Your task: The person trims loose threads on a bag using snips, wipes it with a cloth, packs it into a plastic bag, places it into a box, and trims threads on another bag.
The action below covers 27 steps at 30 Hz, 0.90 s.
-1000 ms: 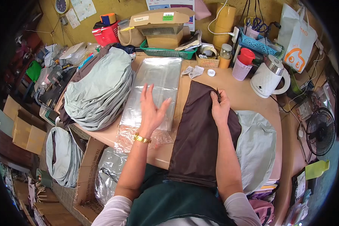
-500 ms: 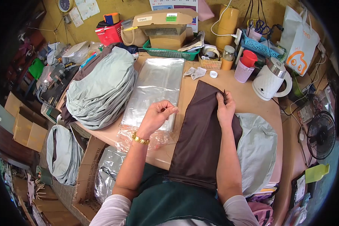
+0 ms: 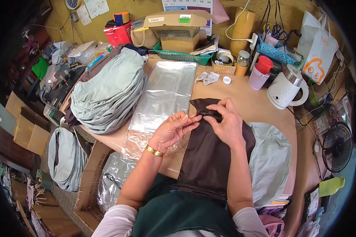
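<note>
Dark brown fabric (image 3: 207, 158) lies at the front of the table and hangs over its edge toward my lap. My right hand (image 3: 227, 122) pinches its upper part, where the cloth is bunched. At the upper left corner of the cloth, my left hand (image 3: 176, 130) has thumb and forefinger pressed together; whatever is between them is too small to make out. The two hands nearly meet. Pale grey-green fabric (image 3: 267, 158) lies to the right of the brown cloth, partly beneath it. Left of it, clear plastic bags (image 3: 162, 94) lie flat in a stack.
A tall pile of grey-green fabric (image 3: 106, 91) stands on the left. A white kettle (image 3: 284, 89), a lilac cup (image 3: 258, 77) and a green basket (image 3: 182, 55) line the back. Below left sits a cardboard box (image 3: 93, 181) holding plastic. A black fan (image 3: 337, 146) is at right.
My left hand has closed from spread fingers and moved right to the brown cloth's corner. My right hand has shifted slightly left, and the cloth's top is now folded down and bunched.
</note>
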Each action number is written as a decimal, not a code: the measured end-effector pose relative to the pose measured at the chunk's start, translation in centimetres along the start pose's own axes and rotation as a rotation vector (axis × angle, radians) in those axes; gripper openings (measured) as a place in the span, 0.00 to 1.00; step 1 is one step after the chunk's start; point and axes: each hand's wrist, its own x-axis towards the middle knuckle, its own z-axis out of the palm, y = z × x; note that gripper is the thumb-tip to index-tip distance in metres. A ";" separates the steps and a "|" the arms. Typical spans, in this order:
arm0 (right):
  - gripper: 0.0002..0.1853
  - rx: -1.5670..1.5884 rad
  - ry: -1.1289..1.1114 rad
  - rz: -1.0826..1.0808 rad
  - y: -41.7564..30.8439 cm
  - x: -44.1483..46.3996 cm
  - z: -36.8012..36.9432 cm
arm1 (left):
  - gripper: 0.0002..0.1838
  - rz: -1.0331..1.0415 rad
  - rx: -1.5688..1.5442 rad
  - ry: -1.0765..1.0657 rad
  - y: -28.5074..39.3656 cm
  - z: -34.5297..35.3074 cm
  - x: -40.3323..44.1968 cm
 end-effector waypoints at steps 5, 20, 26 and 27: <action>0.13 -0.105 0.031 -0.187 -1.0 -0.2 0.5 | 0.05 0.004 0.013 0.013 -0.2 -0.2 0.2; 0.14 -0.175 0.189 0.165 3.5 -0.1 4.1 | 0.05 0.085 0.413 0.165 -1.6 -0.9 1.1; 0.17 -0.278 -0.113 0.440 11.5 -1.4 6.0 | 0.12 -0.062 1.567 0.345 -0.7 -2.7 0.3; 0.17 -0.279 -0.116 0.442 12.0 -1.4 6.1 | 0.13 0.031 1.743 0.343 -0.6 -3.7 0.0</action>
